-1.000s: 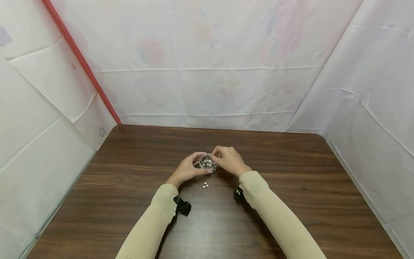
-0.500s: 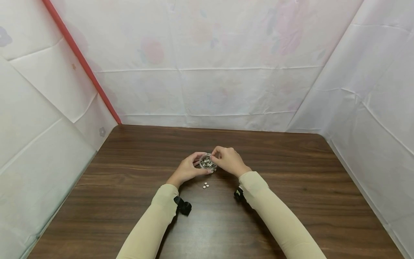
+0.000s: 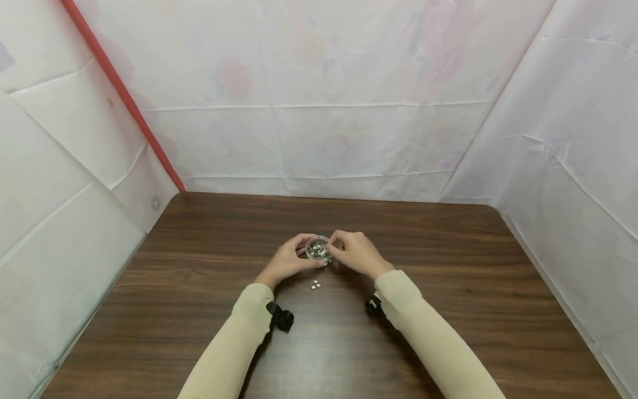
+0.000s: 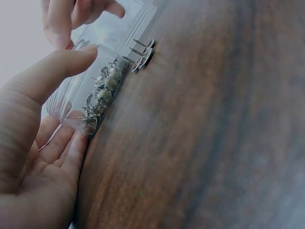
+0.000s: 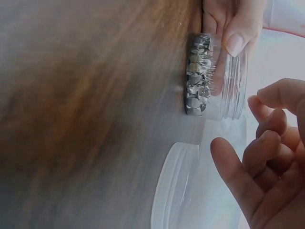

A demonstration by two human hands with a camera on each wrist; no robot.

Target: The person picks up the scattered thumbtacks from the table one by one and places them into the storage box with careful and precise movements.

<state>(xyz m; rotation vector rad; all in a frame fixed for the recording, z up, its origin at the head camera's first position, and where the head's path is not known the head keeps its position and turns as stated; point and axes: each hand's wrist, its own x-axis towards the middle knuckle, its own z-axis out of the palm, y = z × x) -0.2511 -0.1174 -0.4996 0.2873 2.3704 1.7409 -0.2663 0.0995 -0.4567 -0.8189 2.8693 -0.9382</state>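
My left hand point(image 3: 288, 260) holds a small clear jar point(image 4: 71, 95) on the table, thumb and fingers curled round its side. Silvery thumbtacks point(image 5: 198, 76) cover the bottom of the jar. My right hand point(image 3: 355, 254) is at the jar's right rim, its thumb and index fingertips close together above the opening. Whether a tack sits between those fingertips does not show. Three loose thumbtacks point(image 3: 315, 285) lie on the table in front of the jar, points up in the left wrist view. Beneath my right hand, a clear round lid point(image 5: 174, 188) appears in the right wrist view.
The brown wood-grain table point(image 3: 209, 332) reaches white patterned cloth point(image 3: 319, 138) at the back and sides. A red strip point(image 3: 124, 94) runs down the left back corner. Each wrist carries a black camera point(image 3: 284, 320).
My right hand has shifted slightly right and toward me, and its fingertips are nearer the jar's rim. The left hand, the jar and the loose tacks stay about where they were.
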